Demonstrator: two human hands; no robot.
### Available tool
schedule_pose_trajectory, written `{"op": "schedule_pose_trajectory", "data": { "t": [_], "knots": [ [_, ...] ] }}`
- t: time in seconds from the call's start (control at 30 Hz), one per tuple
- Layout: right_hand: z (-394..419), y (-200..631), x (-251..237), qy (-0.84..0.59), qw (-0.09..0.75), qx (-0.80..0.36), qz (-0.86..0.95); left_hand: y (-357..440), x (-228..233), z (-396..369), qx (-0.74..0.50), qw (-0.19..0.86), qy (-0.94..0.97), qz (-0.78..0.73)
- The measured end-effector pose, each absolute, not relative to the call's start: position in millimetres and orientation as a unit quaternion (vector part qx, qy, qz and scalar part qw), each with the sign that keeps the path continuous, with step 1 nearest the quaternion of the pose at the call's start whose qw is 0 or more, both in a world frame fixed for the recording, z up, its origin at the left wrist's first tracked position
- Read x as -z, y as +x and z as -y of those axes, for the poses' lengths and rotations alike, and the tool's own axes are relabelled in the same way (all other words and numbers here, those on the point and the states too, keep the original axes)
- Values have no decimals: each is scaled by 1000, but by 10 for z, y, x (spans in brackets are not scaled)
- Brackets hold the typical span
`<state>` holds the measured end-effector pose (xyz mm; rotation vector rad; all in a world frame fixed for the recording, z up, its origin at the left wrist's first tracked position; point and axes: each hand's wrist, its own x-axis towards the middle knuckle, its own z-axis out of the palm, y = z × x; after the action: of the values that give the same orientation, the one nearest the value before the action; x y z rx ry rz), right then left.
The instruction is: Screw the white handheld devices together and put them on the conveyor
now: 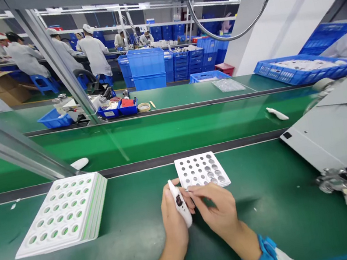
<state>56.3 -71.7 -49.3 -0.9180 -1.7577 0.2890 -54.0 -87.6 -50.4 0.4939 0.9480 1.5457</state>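
1. The left hand (174,218) holds a small white handheld device (180,203) upright just above the green tabletop (275,219), its grip closed around the casing, with a dark opening in the casing facing the right hand.
2. The right hand (219,213) pinches its fingertips (193,192) narrowly at that opening; whether a button cell sits between them cannot be told.
3. Just beyond the hands lies a white cell tray (201,170), most pockets bare, a few silvery button cells (216,175) left at its right side.
4. The step in hand looks like seating a cell in the device. Done well, it calls for a steady casing, the cell kept flat to the opening and pressed squarely, not slid in at a slant.
5. A stack of empty trays (62,213) sits well apart to the left.
6. Another white device (277,113) rides the conveyor belt (167,133) beyond.
7. No brand, label or writing can be read on the device, trays or crates; all are too small or blurred.
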Motion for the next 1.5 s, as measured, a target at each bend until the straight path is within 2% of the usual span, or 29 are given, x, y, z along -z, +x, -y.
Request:
{"op": "schedule_pose_trajectory", "data": {
  "t": [0.37,0.6,0.7,0.83,0.93,1.0,1.33,1.4,1.47,1.5],
  "knots": [
    [773,459,513,-329,497,-24,802,-622,541,846,-645,594,215,-429],
    [770,455,563,-324,478,-29,816,-629,545,850,-634,597,227,-436],
    [776,419,600,-359,492,-125,783,-653,549,832,-626,603,249,-427],
    [769,380,601,-466,470,-434,611,-692,572,828,-620,616,267,-405],
    [725,392,568,-433,425,-623,494,-707,564,846,-597,632,298,-395],
    [694,412,547,-396,397,-692,455,-702,542,855,-581,643,315,-388],
    [686,459,461,-370,368,-762,384,-683,409,886,-548,679,298,-386],
    [686,458,443,-355,400,-748,395,-806,366,634,-538,634,324,-451],
    [694,445,446,-364,442,-709,412,-977,323,193,-505,516,398,-565],
    [701,435,459,-374,455,-688,424,-1066,306,-72,-450,434,465,-627]
  ]
}}
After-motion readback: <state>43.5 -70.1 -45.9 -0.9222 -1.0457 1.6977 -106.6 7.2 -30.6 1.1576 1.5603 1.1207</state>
